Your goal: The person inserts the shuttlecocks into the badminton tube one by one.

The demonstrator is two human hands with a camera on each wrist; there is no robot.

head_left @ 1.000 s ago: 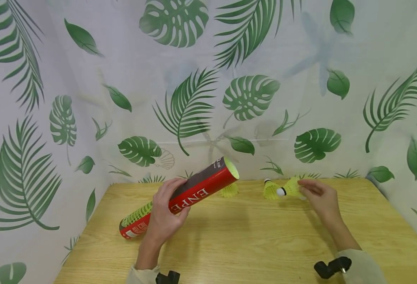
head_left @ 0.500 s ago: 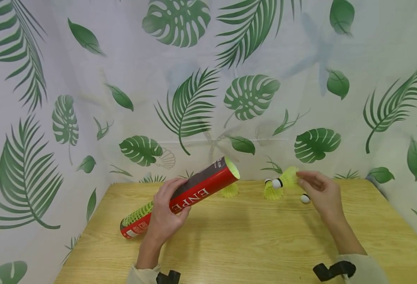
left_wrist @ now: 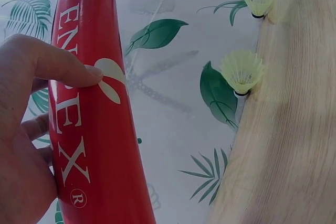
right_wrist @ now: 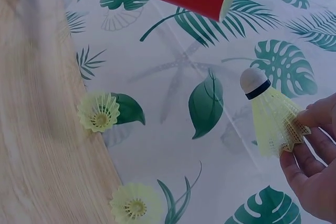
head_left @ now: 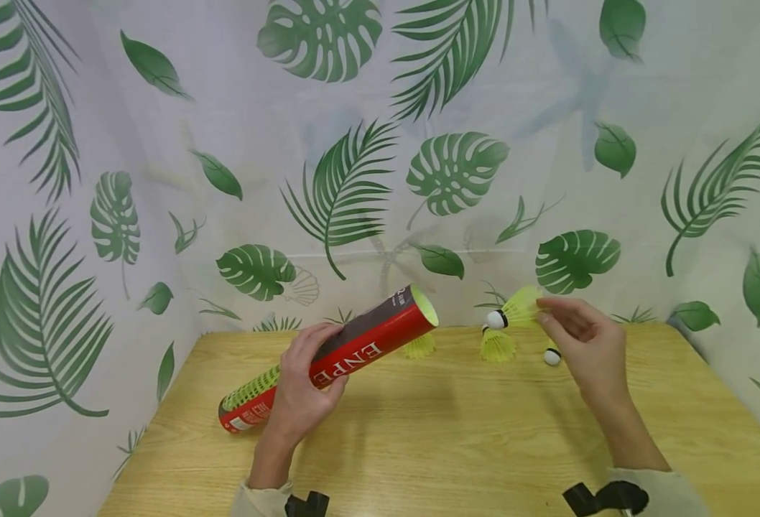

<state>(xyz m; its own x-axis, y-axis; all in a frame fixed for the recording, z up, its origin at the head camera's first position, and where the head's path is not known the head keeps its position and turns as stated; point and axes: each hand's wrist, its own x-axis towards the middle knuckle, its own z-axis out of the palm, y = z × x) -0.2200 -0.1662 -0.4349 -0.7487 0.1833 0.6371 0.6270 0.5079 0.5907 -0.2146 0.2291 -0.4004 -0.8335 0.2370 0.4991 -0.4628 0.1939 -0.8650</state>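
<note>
A red tube (head_left: pixel 380 334) is gripped, tilted, in the left hand (head_left: pixel 304 384), and a yellow shuttlecock (head_left: pixel 514 307) is pinched by its skirt (right_wrist: pixel 275 121) in the right hand (head_left: pixel 590 345), apart from the tube's mouth (head_left: pixel 426 306); loading is judged the present step, alignment of cork (head_left: pixel 496 320) with mouth seemingly required next.

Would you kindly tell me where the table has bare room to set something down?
On the table, the widest bare patch lies between the left hand and right hand. Another runs from the right hand to the right edge. The back edge is crowded by three loose shuttlecocks, one partly behind the tube.
</note>
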